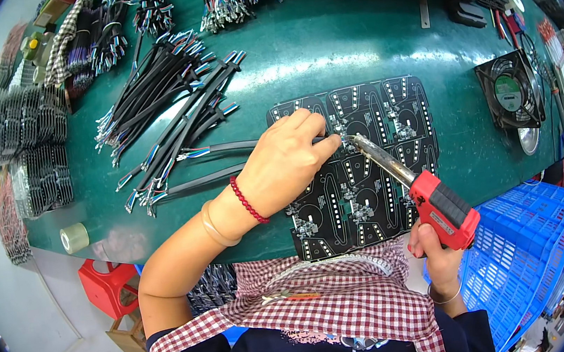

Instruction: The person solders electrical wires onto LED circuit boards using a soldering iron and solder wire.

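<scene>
My left hand (287,151) reaches over a panel of black circuit boards (369,200), thumb and finger pinched close to a solder spot. A black sheathed cable (226,148) with coloured wire ends passes beneath this hand, and its fine wires seem to be in the pinch, though the fingers mostly cover them. My right hand (438,255) is wrapped round the handle of a red and black soldering gun (441,209). The gun's metal tip slants up and left, meeting the board right beside my left fingertips.
More black cables (159,92) lie left on the green table (321,37). Stacked boards (29,151) line the left edge. At right stand a small black fan (510,92) and a blue crate (523,245). A tape roll (75,238) sits front left, near a red stool (107,289).
</scene>
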The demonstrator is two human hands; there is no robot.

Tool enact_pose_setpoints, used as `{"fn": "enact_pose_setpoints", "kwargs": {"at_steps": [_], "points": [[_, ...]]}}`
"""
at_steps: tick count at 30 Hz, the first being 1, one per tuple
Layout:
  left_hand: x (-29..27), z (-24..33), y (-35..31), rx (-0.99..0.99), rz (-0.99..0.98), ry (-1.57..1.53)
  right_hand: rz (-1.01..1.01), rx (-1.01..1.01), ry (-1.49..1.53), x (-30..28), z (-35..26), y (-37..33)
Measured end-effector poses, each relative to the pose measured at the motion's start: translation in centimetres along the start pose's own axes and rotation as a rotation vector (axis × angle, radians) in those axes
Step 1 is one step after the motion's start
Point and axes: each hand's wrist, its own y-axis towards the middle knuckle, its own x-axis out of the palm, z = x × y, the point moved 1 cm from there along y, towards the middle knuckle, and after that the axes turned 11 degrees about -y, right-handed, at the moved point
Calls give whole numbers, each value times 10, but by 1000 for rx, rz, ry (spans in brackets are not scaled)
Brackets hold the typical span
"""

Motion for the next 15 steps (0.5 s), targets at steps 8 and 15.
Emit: {"fn": "enact_pose_setpoints", "kwargs": {"at_steps": [8,15], "points": [[-1,2,-1,-11,-19,29,46,38,139,-3,-8,-4],[1,4,0,-17,-8,24,-17,51,97,-3,-9,-2]]}}
